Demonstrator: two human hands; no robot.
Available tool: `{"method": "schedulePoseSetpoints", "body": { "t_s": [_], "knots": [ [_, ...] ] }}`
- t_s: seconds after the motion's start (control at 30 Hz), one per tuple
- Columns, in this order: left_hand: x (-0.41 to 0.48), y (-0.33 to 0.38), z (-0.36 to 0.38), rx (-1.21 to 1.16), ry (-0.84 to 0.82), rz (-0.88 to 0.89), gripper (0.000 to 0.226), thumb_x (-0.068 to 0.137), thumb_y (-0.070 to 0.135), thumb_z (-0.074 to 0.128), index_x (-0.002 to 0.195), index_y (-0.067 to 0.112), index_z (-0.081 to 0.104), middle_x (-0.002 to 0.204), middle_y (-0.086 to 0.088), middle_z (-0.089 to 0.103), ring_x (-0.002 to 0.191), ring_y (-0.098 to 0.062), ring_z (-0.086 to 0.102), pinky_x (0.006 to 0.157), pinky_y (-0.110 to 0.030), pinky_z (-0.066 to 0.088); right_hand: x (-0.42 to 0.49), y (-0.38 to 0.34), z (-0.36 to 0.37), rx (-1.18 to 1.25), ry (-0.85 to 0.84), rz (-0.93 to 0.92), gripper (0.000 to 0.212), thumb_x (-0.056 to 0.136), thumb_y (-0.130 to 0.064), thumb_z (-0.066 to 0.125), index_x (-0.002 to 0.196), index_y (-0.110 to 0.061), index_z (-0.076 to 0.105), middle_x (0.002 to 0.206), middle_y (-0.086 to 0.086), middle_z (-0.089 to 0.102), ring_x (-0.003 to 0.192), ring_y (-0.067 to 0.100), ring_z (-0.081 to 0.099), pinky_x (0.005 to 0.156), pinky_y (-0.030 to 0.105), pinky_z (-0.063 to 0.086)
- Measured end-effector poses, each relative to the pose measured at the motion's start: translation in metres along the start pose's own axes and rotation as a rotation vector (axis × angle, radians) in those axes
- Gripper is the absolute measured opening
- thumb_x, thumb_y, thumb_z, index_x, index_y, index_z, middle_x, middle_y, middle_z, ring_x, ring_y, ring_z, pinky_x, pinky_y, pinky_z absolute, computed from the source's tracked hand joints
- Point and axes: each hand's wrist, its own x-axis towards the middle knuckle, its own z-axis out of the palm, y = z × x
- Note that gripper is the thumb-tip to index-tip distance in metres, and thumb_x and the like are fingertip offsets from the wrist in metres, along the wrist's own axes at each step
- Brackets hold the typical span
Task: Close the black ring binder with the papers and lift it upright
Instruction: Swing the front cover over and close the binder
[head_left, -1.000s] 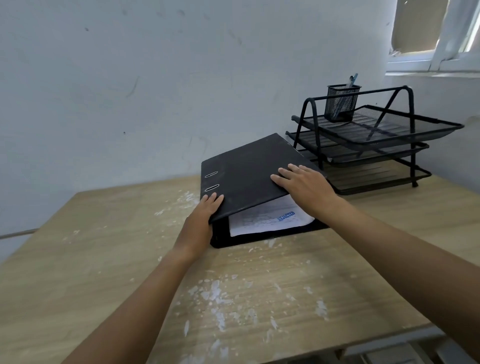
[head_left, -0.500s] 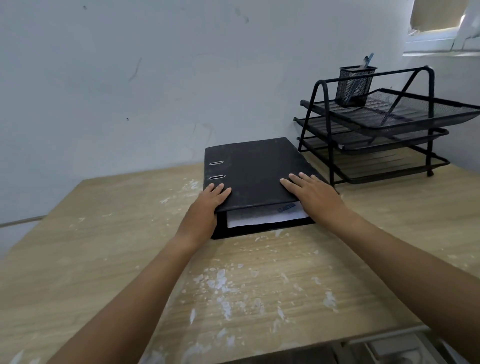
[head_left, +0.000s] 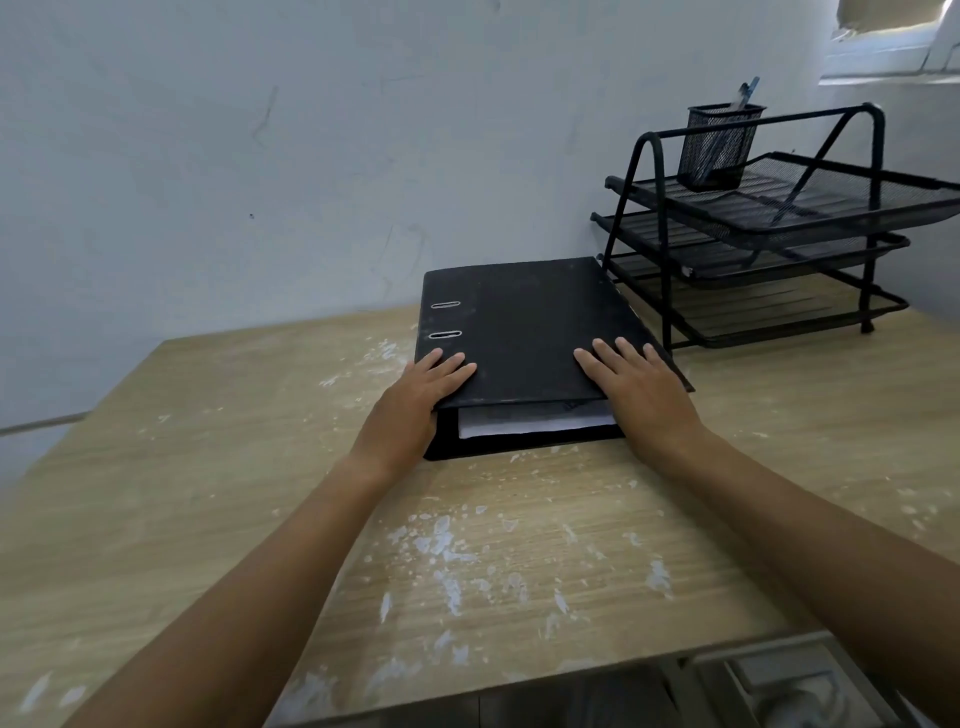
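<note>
The black ring binder (head_left: 524, 332) lies flat on the wooden surface (head_left: 467, 561), near its far edge by the wall (head_left: 260, 156), with the cover down over the papers (head_left: 535, 423). The white sheets show as a stack at the binder's near open end, between the cover and the back board. Two metal slots sit in the cover close to the spine, on the left.

The left hand (head_left: 415, 395) rests at the binder's near left corner, fingers stretched out flat on the cover and the palm against the spine side; it grips nothing. The right hand (head_left: 639, 389) lies palm down at the near right corner, fingers spread and flat on the cover, likewise not closed around anything.

Just to the right of the binder, at the far right corner of the surface, stands a black three-tier mesh letter tray (head_left: 779, 244). A black mesh pen cup (head_left: 719, 148) sits on its top tier, with a pen (head_left: 745, 93) sticking out. White paint flecks (head_left: 441, 540) mark the surface toward the near edge.
</note>
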Motion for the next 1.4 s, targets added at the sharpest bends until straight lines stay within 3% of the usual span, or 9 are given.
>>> {"method": "schedulePoseSetpoints", "body": {
  "t_s": [0.23,0.5,0.87,0.93,1.03,1.17,1.27,1.4],
  "knots": [
    [0.004,0.006,-0.002,0.062,-0.016,0.027,0.076,0.081,-0.018,0.036,0.143,0.026,0.039,0.153,0.007,0.036,0.145,-0.018,0.022,0.116,-0.039,0.027,-0.002,0.001,-0.004,0.064,-0.083,0.029,0.084,0.088,0.017,0.044,0.156,-0.018,0.01,0.163,0.009,0.014,0.15,0.032,0.014,0.12,0.046,0.014],
    [0.002,0.007,0.005,0.015,-0.017,0.033,0.07,0.08,-0.019,0.04,0.137,0.019,0.049,0.147,0.0,0.045,0.143,-0.021,0.03,0.121,-0.039,0.015,-0.01,0.001,0.007,0.101,-0.177,0.028,0.069,0.097,0.008,0.035,0.156,-0.02,0.011,0.164,0.008,0.015,0.149,0.031,0.018,0.119,0.046,0.02],
    [0.005,0.012,0.008,0.014,-0.04,0.005,0.07,0.081,-0.02,0.039,0.14,0.018,0.045,0.15,-0.001,0.041,0.144,-0.019,0.027,0.121,-0.038,0.01,-0.007,0.007,0.011,0.167,-0.212,0.022,0.073,0.094,0.008,0.035,0.156,-0.023,0.012,0.164,0.004,0.013,0.15,0.028,0.016,0.119,0.044,0.022],
    [0.005,0.013,0.007,0.012,-0.042,0.001,0.07,0.081,-0.021,0.038,0.141,0.017,0.044,0.15,-0.002,0.04,0.144,-0.02,0.025,0.121,-0.037,0.008,-0.006,0.011,0.008,0.196,-0.266,0.007,0.07,0.097,-0.002,0.042,0.156,-0.024,0.01,0.165,0.002,0.011,0.151,0.026,0.014,0.12,0.043,0.022],
    [0.006,0.014,0.006,0.002,-0.044,-0.011,0.072,0.081,-0.021,0.038,0.142,0.017,0.042,0.152,-0.002,0.038,0.145,-0.019,0.023,0.122,-0.037,0.006,-0.006,0.016,-0.003,0.207,-0.349,-0.023,0.07,0.099,-0.033,0.047,0.156,-0.027,0.007,0.165,-0.002,0.006,0.152,0.021,0.01,0.118,0.041,0.024],
    [0.007,0.011,0.002,-0.057,-0.097,-0.011,0.071,0.081,-0.019,0.039,0.143,0.016,0.04,0.153,-0.002,0.035,0.146,-0.018,0.019,0.121,-0.035,0.002,-0.009,0.012,-0.014,0.264,-0.38,-0.022,0.085,0.089,-0.065,0.046,0.156,-0.028,0.01,0.164,-0.004,0.007,0.151,0.019,0.012,0.118,0.039,0.023],
    [0.004,0.011,-0.003,-0.084,-0.159,-0.006,0.058,0.089,0.001,0.048,0.144,0.017,0.037,0.155,0.001,0.031,0.147,-0.014,0.014,0.121,-0.034,0.006,-0.01,0.003,-0.018,0.324,-0.364,-0.026,0.089,0.084,-0.071,0.047,0.155,-0.028,0.015,0.164,-0.007,0.01,0.151,0.016,0.013,0.119,0.039,0.021],
    [-0.003,0.011,-0.013,-0.132,-0.18,-0.084,0.069,0.087,0.06,0.05,0.145,0.025,0.037,0.153,0.015,0.029,0.145,-0.003,0.013,0.118,-0.033,0.018,-0.006,-0.015,-0.026,0.374,-0.328,-0.05,0.089,0.082,-0.074,0.046,0.154,-0.029,0.022,0.163,-0.008,0.015,0.15,0.015,0.017,0.119,0.04,0.022]
  ]
}}
